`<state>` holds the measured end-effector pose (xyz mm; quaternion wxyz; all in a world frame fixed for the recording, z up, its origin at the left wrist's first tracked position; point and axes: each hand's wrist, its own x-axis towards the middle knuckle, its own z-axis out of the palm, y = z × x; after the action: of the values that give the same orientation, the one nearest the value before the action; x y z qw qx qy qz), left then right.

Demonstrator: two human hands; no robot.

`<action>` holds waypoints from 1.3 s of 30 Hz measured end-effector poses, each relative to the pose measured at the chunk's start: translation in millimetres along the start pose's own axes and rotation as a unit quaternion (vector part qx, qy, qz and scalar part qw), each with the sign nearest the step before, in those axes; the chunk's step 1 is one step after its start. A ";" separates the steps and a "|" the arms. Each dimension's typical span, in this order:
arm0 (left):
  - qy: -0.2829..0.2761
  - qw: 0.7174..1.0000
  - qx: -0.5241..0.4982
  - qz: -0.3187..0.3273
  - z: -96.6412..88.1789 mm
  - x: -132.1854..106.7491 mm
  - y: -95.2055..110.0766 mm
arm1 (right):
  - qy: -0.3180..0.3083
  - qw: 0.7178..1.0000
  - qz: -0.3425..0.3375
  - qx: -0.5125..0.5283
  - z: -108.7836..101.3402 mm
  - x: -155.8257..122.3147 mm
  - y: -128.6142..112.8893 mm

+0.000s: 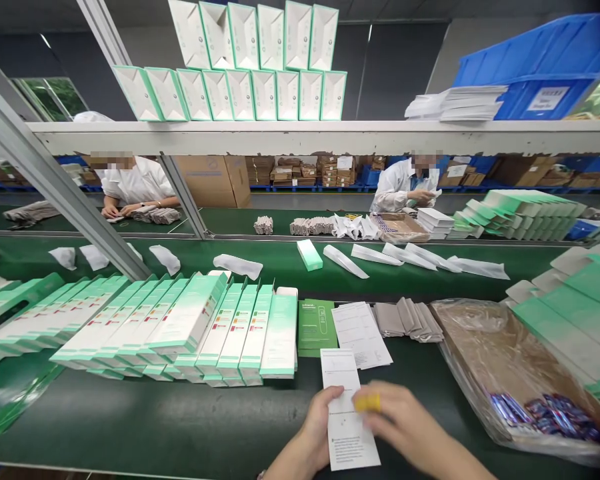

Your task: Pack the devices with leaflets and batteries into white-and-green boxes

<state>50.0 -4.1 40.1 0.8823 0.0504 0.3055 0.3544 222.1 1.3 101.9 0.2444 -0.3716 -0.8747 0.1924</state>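
Note:
My left hand [314, 427] pinches the left edge of a folded white leaflet [347, 417] near the table's front edge. My right hand [405, 417], blurred by motion, rests on the leaflet's right side with a yellow cover [367, 402] on one fingertip. Just beyond lie a green booklet [317, 325] and a stack of white printed sheets [360, 333]. To the left, rows of white-and-green flat cartons [220, 330] lie overlapped.
A bagged cardboard box [510, 360] with purple sachets [555, 410] sits at the right, green cartons [575, 313] beside it. Grey folded packs [407, 319] lie behind the sheets. White pouches [405, 257] ride the green belt. Two people in white work opposite. Upright cartons [260, 60] fill the shelf.

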 end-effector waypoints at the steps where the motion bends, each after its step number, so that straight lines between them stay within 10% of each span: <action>1: 0.001 1.000 0.003 -0.001 -3.8 -2.6 -0.9 | -0.004 0.999 0.045 -0.002 -9.1 14.5 7.7; 4: -0.020 1.000 0.025 -0.001 -14.0 -14.1 -2.8 | -0.024 0.990 0.111 -0.089 -16.8 74.7 44.2; 11: -0.073 0.993 0.081 0.053 -41.1 -32.1 -3.6 | -0.128 0.979 0.087 -0.130 43.5 185.2 114.5; 32: -0.150 0.987 0.038 0.030 -51.5 -30.7 2.5 | -0.124 0.985 0.052 -0.105 66.9 208.8 123.0; 39: -0.061 0.986 0.149 0.038 -33.8 -50.0 8.6 | -0.097 0.988 0.120 -0.017 42.5 209.3 120.7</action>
<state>-2.6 -34.8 40.6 0.8678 0.2144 0.2982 0.3347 138.5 228.9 64.6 0.1276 -0.4577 -0.8465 0.2403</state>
